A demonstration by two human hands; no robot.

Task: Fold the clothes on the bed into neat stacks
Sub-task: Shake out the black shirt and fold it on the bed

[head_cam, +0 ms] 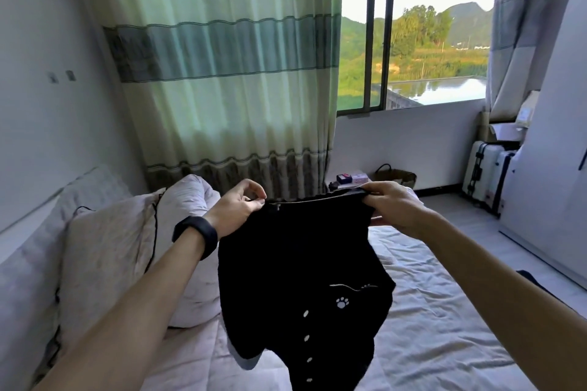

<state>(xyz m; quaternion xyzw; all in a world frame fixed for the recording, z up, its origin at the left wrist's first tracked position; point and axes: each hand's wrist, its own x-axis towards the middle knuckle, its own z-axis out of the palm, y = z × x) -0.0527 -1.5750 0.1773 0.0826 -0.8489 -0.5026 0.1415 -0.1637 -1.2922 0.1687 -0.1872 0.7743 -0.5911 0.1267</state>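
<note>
Head view is showing the left hand [238, 209] and the right hand [394, 206] each pinching a top corner of a black knit garment with white buttons and a paw print [301, 263], which is hanging unfolded above the pale quilted bed [444, 327]. Folding is seemingly just beginning (no finished stack is showing anywhere).

Bed [444, 311] with a pale, wrinkled quilted cover, pale crumpled pillows [104, 257] heaped along its left side, thin black cord [155, 232] trailing over them, dark item [533, 279] at the right edge, mostly hidden
</note>
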